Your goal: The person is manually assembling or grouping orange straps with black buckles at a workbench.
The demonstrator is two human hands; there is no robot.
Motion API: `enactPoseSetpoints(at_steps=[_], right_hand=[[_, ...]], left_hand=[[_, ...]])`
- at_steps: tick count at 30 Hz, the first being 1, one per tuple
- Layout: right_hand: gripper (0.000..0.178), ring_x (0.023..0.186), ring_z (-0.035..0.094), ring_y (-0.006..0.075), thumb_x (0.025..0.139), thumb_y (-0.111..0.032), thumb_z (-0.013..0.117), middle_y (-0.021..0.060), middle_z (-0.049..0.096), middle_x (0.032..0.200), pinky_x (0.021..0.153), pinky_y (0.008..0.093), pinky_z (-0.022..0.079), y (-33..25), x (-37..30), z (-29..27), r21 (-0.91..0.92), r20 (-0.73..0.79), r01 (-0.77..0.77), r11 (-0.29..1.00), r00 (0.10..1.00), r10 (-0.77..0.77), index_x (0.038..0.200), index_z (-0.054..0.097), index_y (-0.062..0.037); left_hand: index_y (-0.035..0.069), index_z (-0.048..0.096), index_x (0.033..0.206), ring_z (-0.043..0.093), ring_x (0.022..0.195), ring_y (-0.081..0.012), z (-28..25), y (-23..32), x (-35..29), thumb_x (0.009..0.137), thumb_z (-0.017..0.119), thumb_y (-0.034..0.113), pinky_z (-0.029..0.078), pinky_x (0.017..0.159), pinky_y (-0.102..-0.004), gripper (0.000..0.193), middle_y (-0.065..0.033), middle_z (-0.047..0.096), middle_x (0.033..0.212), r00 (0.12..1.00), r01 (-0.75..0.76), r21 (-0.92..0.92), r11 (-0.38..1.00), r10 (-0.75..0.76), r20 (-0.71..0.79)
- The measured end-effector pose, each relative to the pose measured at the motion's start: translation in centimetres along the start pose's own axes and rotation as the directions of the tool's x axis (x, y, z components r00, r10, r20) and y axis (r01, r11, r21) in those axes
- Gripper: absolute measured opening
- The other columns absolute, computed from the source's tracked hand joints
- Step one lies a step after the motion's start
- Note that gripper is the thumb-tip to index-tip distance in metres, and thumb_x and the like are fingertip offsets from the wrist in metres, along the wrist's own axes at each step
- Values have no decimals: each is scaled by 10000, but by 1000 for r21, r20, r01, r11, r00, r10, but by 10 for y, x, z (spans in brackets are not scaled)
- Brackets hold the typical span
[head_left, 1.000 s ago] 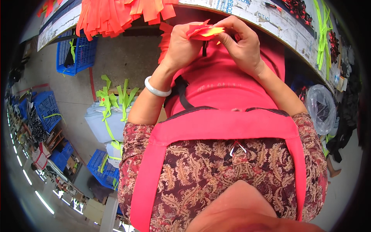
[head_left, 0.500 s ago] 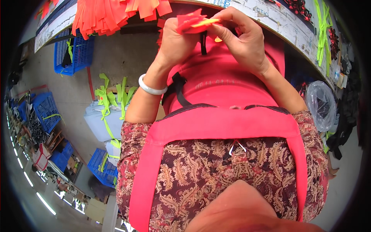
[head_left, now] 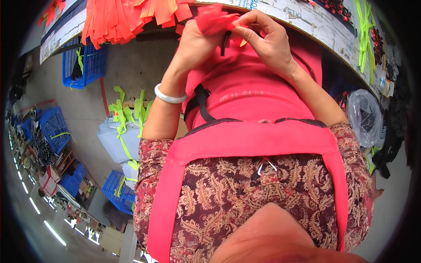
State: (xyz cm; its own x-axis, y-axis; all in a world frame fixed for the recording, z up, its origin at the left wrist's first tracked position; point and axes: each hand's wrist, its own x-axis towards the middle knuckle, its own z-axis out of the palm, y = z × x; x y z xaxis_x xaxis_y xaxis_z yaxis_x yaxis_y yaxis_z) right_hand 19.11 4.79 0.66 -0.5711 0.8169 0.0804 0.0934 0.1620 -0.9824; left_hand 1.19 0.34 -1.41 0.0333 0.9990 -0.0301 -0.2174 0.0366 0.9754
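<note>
A bunch of red strips [head_left: 212,21] is gripped in the curled left hand [head_left: 195,46], near the edge of the table [head_left: 322,33], while its right end is pinched between thumb and forefinger of the right hand [head_left: 268,44], apparently so that it is steadied from both sides. Orange strips [head_left: 112,22] are draped alongside, presumably for easy reach.

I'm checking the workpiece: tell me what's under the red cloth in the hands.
Under the red cloth, a dark strip and a small yellow tip show against the pink apron. Whatever the left hand covers cannot be seen.
</note>
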Motion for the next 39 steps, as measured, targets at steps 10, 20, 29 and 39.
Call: enactPoseSetpoints(at_steps=[10,20,29,39], right_hand=[[165,702,549,91,849,-154,703,35,619,809,623,244,440,0,2,-8,-204,79,100,974,993,-86,930,640,-25],[184,765,615,110,893,-96,622,78,655,841,682,281,494,28,0,-2,-95,317,-216,972,919,235,1057,613,-13],[239,535,474,48,914,-212,603,-15,603,692,465,238,362,-57,132,-32,-149,129,-30,988,990,50,1009,661,0],[341,676,601,175,891,-337,588,73,661,769,667,316,496,18,238,-27,-505,-56,218,835,957,-284,1008,673,-29]], left_hand=[[2,671,894,556,637,-63,0,0,0,830,676,9,452,571,-211,65,-3,639,760,996,-87,12,996,87,-23],[2,627,964,477,571,-83,3,-7,18,867,652,50,377,520,-228,111,-3,563,700,977,14,-286,958,-74,-202],[-13,606,976,468,546,-79,-24,1,-27,901,592,24,375,503,-224,84,-57,589,796,874,-143,-376,915,-62,-482],[-2,603,1003,429,564,-85,2,33,-16,886,621,76,337,523,-219,142,-46,555,821,943,135,-485,864,-263,-205]])
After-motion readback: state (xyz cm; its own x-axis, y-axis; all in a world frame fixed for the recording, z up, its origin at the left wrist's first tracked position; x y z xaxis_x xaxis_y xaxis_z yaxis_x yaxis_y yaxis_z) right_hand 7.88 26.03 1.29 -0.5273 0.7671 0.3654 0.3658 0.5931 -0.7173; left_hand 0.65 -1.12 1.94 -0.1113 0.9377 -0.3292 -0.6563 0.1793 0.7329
